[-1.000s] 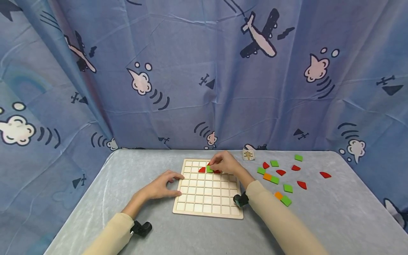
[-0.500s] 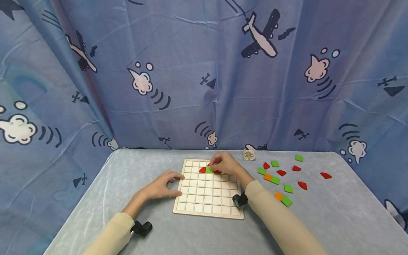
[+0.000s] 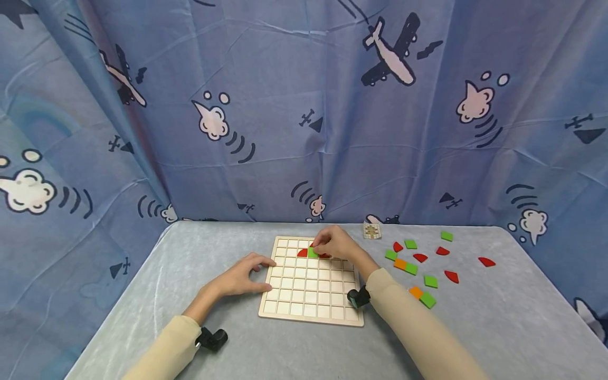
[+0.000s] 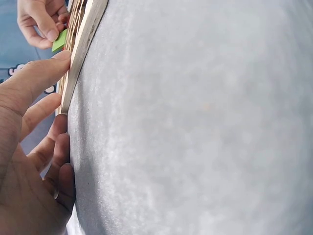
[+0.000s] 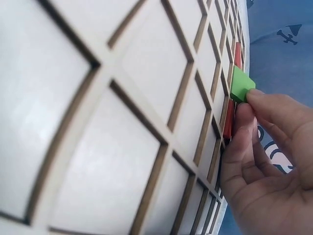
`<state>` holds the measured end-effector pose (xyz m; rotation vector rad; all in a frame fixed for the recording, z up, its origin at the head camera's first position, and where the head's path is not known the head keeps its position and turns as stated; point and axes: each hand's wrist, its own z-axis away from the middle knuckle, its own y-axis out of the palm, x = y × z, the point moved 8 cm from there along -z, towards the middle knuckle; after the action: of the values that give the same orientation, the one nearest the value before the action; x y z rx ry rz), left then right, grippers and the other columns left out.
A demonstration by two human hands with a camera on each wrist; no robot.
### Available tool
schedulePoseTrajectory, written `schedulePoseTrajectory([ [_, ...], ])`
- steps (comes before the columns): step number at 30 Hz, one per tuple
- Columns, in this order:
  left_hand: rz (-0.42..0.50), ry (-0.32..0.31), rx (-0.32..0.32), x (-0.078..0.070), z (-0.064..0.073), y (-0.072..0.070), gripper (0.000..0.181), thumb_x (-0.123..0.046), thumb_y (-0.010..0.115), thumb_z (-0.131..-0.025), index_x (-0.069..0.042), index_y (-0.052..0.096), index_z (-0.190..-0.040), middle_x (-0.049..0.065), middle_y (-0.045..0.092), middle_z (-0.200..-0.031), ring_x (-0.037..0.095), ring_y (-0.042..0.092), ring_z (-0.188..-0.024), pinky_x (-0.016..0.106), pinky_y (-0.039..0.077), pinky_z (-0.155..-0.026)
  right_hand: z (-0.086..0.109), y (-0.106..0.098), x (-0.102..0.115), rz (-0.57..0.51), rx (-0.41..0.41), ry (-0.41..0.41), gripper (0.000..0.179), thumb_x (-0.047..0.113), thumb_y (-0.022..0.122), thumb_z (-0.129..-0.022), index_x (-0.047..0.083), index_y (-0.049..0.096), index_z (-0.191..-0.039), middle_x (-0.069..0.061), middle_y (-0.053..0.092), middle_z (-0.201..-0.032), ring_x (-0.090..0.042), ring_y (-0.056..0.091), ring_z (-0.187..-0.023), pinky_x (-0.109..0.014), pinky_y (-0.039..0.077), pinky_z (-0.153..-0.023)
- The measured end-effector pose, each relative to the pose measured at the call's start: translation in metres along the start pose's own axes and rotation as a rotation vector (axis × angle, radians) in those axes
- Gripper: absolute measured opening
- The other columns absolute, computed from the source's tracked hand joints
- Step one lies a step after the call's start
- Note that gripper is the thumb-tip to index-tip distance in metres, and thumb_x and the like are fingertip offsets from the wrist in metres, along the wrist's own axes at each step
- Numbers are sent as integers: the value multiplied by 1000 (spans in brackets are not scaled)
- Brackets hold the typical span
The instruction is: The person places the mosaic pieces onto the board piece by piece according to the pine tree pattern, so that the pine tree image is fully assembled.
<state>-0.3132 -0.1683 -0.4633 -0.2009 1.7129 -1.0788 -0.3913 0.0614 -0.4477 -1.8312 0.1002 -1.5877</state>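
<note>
The fingers of the right hand (image 3: pixel 335 243) pinch a green tile (image 5: pixel 241 84) at their tips, likely leaving its underside free, red pieces (image 3: pixel 302 253) close by them, while those of the left hand (image 3: pixel 237 277), spread, touch the grid board (image 3: pixel 304 319), probably steadying it

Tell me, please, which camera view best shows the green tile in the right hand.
The right wrist view, as it shows the green tile close up, face and edge visible, pinched by the right hand. The head view shows it small and partly covered; the left wrist view shows a small part at upper left.
</note>
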Motion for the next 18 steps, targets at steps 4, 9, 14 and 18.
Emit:
schedulePoseTrajectory([
  [4, 1, 2, 1, 0, 0, 0, 56, -29, 83, -87, -11, 62, -136, 8, 54, -128, 27, 52, -108, 50, 43, -94, 1, 0, 2, -3, -5, -6, 5, 0, 74, -90, -5, 73, -91, -6, 68, -76, -19, 57, -63, -30, 48, -59],
  [9, 3, 2, 3, 0, 0, 0, 55, -29, 83, -87, -10, 62, -135, 8, 54, -127, 27, 52, -108, 49, 43, -94, 1, 0, 2, -6, 0, -11, 4, -1, 74, -90, -6, 72, -90, -6, 68, -76, -19, 57, -64, -30, 48, -59],
  [14, 3, 3, 2, 0, 1, 0, 55, -29, 83, -87, -10, 62, -135, 9, 53, -129, 27, 52, -109, 49, 43, -95, 2, 1, 3, -10, 9, -10, 6, -1, 74, -90, -6, 72, -91, -6, 67, -75, -19, 57, -63, -29, 48, -59],
  [18, 3, 4, 0, 0, 1, 0, 55, -29, 83, -87, -11, 62, -135, 9, 53, -130, 27, 52, -109, 50, 43, -95, 1, 1, 3, -8, 17, -31, 4, -3, 71, -90, -7, 72, -91, -6, 68, -75, -20, 58, -63, -30, 49, -60],
])
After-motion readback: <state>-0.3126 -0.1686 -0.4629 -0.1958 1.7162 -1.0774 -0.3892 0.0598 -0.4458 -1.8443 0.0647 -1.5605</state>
